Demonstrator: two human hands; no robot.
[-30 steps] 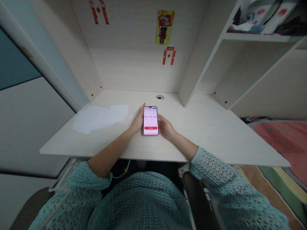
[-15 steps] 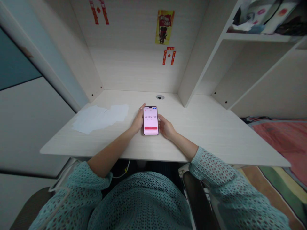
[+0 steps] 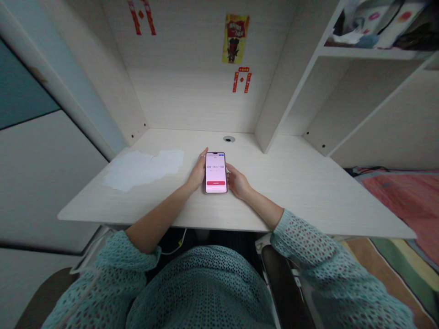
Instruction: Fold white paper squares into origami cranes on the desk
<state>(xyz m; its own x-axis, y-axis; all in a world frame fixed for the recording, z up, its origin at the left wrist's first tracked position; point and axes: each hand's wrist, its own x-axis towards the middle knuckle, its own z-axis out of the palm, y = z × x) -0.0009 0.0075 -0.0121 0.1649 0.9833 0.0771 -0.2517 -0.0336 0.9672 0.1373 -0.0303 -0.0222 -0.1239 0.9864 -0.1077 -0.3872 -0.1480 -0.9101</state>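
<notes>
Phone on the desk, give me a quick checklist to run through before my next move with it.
1. Slim smartphone with a lit pink screen lies flat on the pale wood-grain desk: ok.
2. Left hand rests against the phone's left edge: ok.
3. Right hand rests against its right edge: ok.
4. Screen is uncovered, with a row of zeros and a red bar showing: ok.
5. White paper sheets lie to the left, apart from the phone and hands: ok.
6. Hands actually grip the phone rather than only touch it: cannot tell.
</notes>
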